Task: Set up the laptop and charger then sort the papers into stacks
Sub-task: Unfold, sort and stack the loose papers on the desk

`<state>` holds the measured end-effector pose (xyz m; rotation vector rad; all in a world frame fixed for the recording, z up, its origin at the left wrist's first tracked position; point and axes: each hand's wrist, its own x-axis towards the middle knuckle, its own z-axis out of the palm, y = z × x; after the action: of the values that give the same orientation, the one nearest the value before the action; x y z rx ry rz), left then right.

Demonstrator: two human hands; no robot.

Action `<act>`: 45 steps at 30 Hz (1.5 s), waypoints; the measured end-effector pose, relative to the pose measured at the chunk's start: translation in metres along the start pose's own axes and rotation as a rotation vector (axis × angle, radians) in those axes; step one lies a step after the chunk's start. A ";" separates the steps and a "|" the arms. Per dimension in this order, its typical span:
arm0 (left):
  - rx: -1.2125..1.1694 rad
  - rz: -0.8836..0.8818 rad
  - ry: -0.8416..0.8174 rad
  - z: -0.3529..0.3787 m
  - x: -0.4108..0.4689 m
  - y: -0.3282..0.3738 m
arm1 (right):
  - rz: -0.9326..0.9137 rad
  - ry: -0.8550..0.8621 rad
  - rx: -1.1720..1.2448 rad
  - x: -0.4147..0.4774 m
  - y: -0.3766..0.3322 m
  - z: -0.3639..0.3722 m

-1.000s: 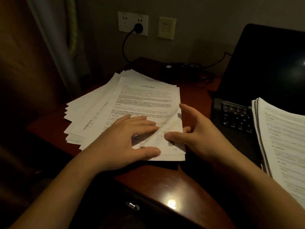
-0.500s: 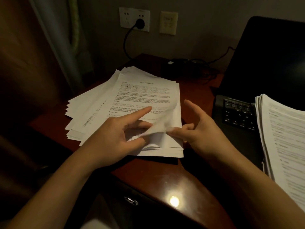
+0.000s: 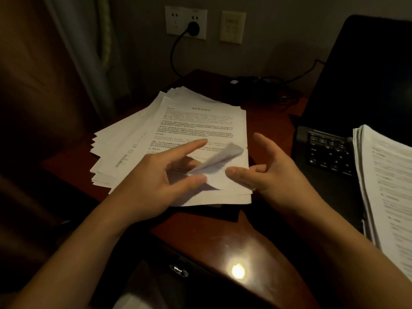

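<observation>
The left grip (image 3: 156, 177) pinches the near right corner of the top sheet (image 3: 200, 126) between thumb and fingers, so that corner curls up off the pile of papers (image 3: 124, 143). I think this is to peel 1 page away from the rest. Its first finger points out straight over the page. The right grip (image 3: 274, 172) is loose and holds nothing. It waits just beside the lifted corner, thumb toward it, likely ready to take the page. The pile lies on the left of the desk (image 3: 223, 230). 1 more stack (image 3: 388, 186) rests on the right, on the keys of the open laptop (image 3: 367, 74). The charger plug (image 3: 193, 26) sits in the wall socket (image 3: 176, 21) far back, so that part looks done.
</observation>
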<state>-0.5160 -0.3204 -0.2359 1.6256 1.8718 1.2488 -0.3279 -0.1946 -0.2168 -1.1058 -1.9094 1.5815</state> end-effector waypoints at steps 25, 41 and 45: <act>0.032 0.115 0.042 0.003 -0.003 0.006 | -0.012 -0.021 -0.006 0.001 0.001 0.001; 0.158 0.054 0.077 -0.001 -0.002 -0.001 | -0.037 -0.006 0.048 0.002 0.001 0.001; 0.196 0.062 -0.012 -0.002 -0.005 0.003 | -0.067 0.055 0.006 0.002 0.005 0.007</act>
<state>-0.5138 -0.3260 -0.2339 1.7994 2.0038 1.1059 -0.3325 -0.1971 -0.2236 -1.0601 -1.8848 1.5051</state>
